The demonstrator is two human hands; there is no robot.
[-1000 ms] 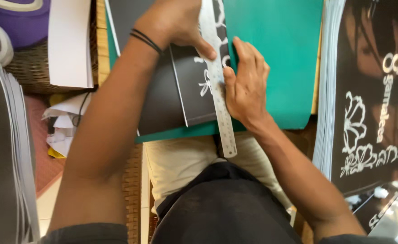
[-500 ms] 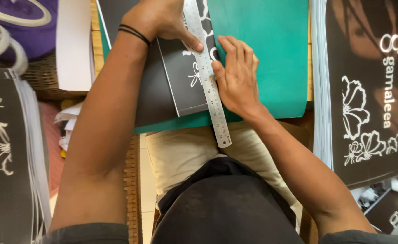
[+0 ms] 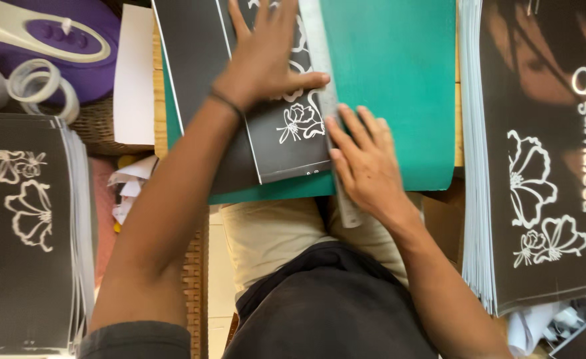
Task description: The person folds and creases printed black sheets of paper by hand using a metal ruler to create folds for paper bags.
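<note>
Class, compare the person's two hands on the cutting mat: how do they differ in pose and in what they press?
The left hand lies flat, fingers spread, on the black printed sheet; the right hand presses the metal ruler. Only the left wrist has a dark band. Both are bare, palms down.

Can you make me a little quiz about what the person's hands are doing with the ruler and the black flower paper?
1. True or false: the left hand lies flat on the black printed sheet with white flowers.
2. Which thing does the right hand press down? A) the long metal ruler B) a pair of scissors C) a paint brush
3. What colour is the cutting mat under the sheet?

Key: 1 true; 2 A; 3 green.
</note>
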